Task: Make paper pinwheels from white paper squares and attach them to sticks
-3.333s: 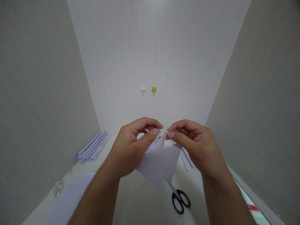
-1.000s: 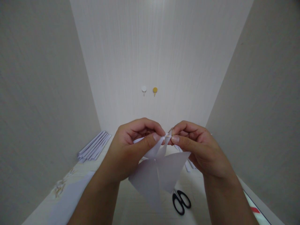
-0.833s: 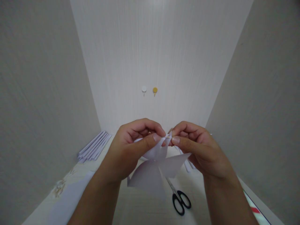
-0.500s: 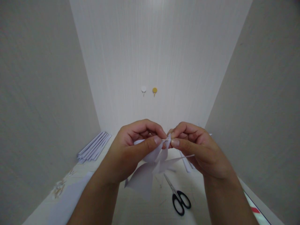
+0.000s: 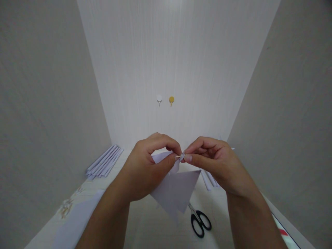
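Note:
My left hand [image 5: 153, 167] pinches a white cut paper [image 5: 178, 188] between thumb and index finger, and its wide pointed flaps hang below the palm. A thin pale stick [image 5: 177, 156], like a toothpick, shows at the fingertips and meets a small curled paper end. That curled end is gripped by the thumb and index finger of my right hand [image 5: 210, 155]. The fingertips of both hands almost touch. Below the paper lies a pair of scissors [image 5: 199, 219] with black handles, its blades partly covered by the hanging flap.
A stack of folded white paper strips [image 5: 105, 162] lies at the left wall, with more strips [image 5: 209, 180] behind my right hand. Flat paper [image 5: 77, 219] lies at lower left. A white hook [image 5: 159, 99] and a yellow hook [image 5: 171, 99] are on the back wall.
The paper has turned, so a broad triangular flap now faces me and covers the scissor blades. My right fingertips have shifted slightly left, over the curled end.

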